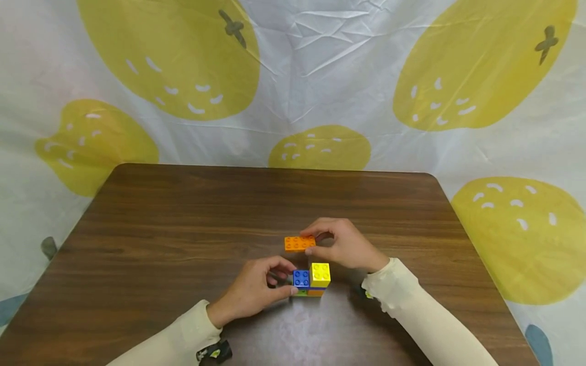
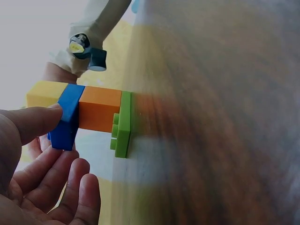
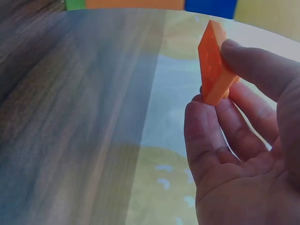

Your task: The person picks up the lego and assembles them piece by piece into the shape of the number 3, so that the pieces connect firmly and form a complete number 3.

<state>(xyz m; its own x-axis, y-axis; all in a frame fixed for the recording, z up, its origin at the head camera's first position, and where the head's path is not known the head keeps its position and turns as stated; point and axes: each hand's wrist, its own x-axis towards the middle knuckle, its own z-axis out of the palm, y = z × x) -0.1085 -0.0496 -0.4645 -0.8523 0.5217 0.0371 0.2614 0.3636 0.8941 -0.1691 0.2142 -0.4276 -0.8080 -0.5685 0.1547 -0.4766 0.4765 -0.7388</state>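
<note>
A small stack of building bricks stands on the table in front of me. It has a flat green brick at the bottom, an orange brick on that, a flat blue brick across it and a yellow brick on the blue one's right half. My left hand pinches the left end of the blue brick between thumb and fingers. Behind the stack, my right hand holds a thin orange brick, studs up, by its right end, off the table. In the right wrist view its hollow underside shows.
Dark wooden table lies under the stack and both arms. A white cloth with yellow fruit prints hangs behind its far edge. Each wrist wears a small dark device near the cream sleeve.
</note>
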